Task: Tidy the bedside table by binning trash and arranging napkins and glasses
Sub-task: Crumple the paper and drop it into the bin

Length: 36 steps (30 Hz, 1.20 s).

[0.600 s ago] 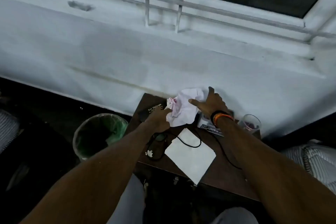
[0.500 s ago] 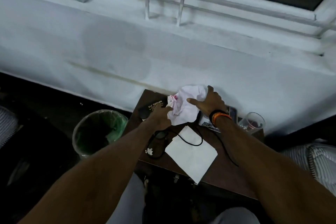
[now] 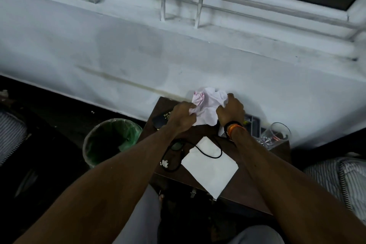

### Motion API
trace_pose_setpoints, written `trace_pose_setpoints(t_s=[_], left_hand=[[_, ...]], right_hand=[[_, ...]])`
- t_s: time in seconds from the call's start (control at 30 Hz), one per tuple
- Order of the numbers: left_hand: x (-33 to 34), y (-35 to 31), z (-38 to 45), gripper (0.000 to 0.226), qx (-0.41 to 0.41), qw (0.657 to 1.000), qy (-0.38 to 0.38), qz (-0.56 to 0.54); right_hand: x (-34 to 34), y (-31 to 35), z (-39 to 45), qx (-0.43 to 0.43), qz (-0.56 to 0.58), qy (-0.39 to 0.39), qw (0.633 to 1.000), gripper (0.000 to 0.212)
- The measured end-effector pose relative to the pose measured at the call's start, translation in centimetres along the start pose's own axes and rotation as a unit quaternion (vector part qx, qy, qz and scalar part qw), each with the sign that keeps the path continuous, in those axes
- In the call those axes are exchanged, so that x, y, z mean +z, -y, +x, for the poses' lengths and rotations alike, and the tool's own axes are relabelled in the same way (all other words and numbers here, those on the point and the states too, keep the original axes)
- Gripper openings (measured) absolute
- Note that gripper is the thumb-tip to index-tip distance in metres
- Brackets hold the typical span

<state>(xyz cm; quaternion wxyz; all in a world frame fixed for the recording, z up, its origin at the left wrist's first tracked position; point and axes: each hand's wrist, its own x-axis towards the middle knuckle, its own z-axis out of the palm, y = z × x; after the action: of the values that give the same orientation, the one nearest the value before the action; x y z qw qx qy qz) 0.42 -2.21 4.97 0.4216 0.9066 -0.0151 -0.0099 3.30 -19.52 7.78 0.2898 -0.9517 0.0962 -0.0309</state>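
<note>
On the dark surface (image 3: 247, 180) one flat white napkin (image 3: 210, 166) lies nearest, one glass (image 3: 275, 134) at two o'clock, while left hand (image 3: 181, 118) and right hand (image 3: 230, 112), whose fingers were spread earlier, now both grip one crumpled napkin (image 3: 206, 108) at twelve beside a case lettered "Sai O" (image 3: 162, 120).

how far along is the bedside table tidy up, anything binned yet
Nothing clearly done: what lies in the green-lined bin is too dark to tell. In hand: both hands, left and right, grip the crumpled pink-stained napkin above the table. Left: bin it, straighten the flat white napkin under the black cord, place the glass.
</note>
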Motion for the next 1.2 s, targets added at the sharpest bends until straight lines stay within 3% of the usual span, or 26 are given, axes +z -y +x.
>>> trace_pose_setpoints(t_s=[0.3, 0.43, 0.5, 0.6, 0.73, 0.8, 0.97, 1.07, 1.1, 1.2], left_hand=[[-5.1, -6.2, -2.0, 0.045, -0.047, 0.984, -0.096, -0.143], [-7.9, -6.4, -3.4, 0.043, -0.067, 0.970, -0.156, -0.176], [-9.5, -5.5, -4.1, 0.054, -0.109, 0.956, -0.168, -0.216], [-12.2, -3.2, -4.9, 0.061, -0.195, 0.930, -0.170, -0.262], [-15.4, 1.7, -5.8, 0.027, -0.256, 0.930, -0.157, -0.211], [-16.3, 4.4, -6.4, 0.020, -0.281, 0.924, -0.173, -0.193], [-17.0, 11.0, -7.8, 0.027, -0.366, 0.893, -0.202, -0.166], [-16.1, 17.4, -8.2, 0.065, -0.447, 0.847, -0.212, -0.196], [-15.9, 18.2, -8.9, 0.065, -0.464, 0.838, -0.207, -0.199], [-14.7, 19.5, -10.0, 0.028, -0.484, 0.827, -0.166, -0.235]], right_hand=[[-1.2, 5.3, -4.9, -0.122, 0.035, -0.033, 0.991, 0.027], [0.6, 8.9, -7.7, -0.174, 0.088, -0.022, 0.981, 0.030], [1.8, 10.5, -8.8, -0.196, 0.088, -0.007, 0.977, 0.029], [3.9, 12.6, -10.0, -0.246, 0.049, 0.032, 0.967, 0.028], [7.1, 14.6, -11.7, -0.313, 0.028, 0.083, 0.946, 0.038], [8.9, 15.7, -12.5, -0.324, 0.029, 0.109, 0.940, 0.040], [12.9, 17.3, -14.1, -0.309, 0.063, 0.192, 0.930, 0.048], [14.8, 16.6, -14.4, -0.310, 0.079, 0.210, 0.924, 0.049], [15.6, 16.2, -14.4, -0.307, 0.079, 0.211, 0.925, 0.048], [17.8, 14.9, -14.0, -0.297, 0.057, 0.200, 0.932, 0.043]])
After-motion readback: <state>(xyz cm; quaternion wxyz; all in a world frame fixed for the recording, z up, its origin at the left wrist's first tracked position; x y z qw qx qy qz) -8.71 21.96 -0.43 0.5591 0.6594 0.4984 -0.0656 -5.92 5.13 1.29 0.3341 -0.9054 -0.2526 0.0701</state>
